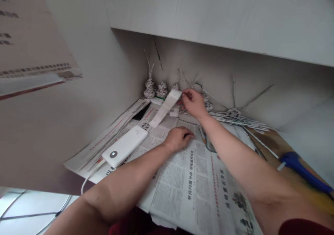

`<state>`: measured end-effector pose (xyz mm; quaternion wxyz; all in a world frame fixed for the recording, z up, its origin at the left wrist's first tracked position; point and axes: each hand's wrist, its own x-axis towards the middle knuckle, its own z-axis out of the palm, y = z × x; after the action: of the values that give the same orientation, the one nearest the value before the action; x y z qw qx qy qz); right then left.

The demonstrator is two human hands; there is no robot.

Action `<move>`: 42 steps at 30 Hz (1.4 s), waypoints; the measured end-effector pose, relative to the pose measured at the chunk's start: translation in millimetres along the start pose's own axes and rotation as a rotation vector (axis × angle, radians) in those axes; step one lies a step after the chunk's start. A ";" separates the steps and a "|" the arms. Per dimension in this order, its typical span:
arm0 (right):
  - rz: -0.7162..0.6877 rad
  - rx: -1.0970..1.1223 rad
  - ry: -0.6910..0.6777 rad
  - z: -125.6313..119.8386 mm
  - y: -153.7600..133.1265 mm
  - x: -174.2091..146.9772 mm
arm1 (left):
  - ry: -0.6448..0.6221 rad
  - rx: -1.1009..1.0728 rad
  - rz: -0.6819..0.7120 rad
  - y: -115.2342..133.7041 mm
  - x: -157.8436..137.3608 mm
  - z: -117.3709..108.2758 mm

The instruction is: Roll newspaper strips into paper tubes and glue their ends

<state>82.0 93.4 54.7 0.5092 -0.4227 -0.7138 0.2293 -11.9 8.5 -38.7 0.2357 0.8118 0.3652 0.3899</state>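
My right hand (194, 103) reaches to the back of the newspaper-covered surface. Its thumb and fingers pinch the upper end of a flat white strip (167, 107), which slants down toward a white power bank (126, 146). I cannot tell whether the strip is paper or tape. My left hand (179, 139) rests on the newspaper (177, 183), fingers loosely curled with a gap to the thumb, and nothing shows in it. Behind the strip stand several small gourd shapes woven from paper, one a woven gourd (149, 88) at the left.
A dark phone (141, 111) lies at the back left. Rolled paper sticks (242, 121) and a woven round piece (234, 112) with upright spokes are at the back right. Blue-handled scissors (300, 167) lie on brown board. A cable (87, 181) runs off the power bank. A white overhang (208, 23) is above.
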 end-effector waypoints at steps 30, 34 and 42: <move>-0.013 -0.097 0.316 -91.5 -13.8 -165.1 | 0.144 -0.791 -0.360 16.9 5.8 -9.2; -0.175 -0.397 0.087 -80.1 -9.9 -178.3 | -0.167 -0.898 -0.409 27.3 -1.2 -4.0; -0.152 -0.308 0.011 -65.8 -21.7 -183.9 | -0.123 -0.895 -0.508 23.8 -2.5 -2.2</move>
<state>157.3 -79.0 -2.1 0.4584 -0.4419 -0.7674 0.0759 -5.0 -8.0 -22.7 0.6682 0.5384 0.3337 0.3902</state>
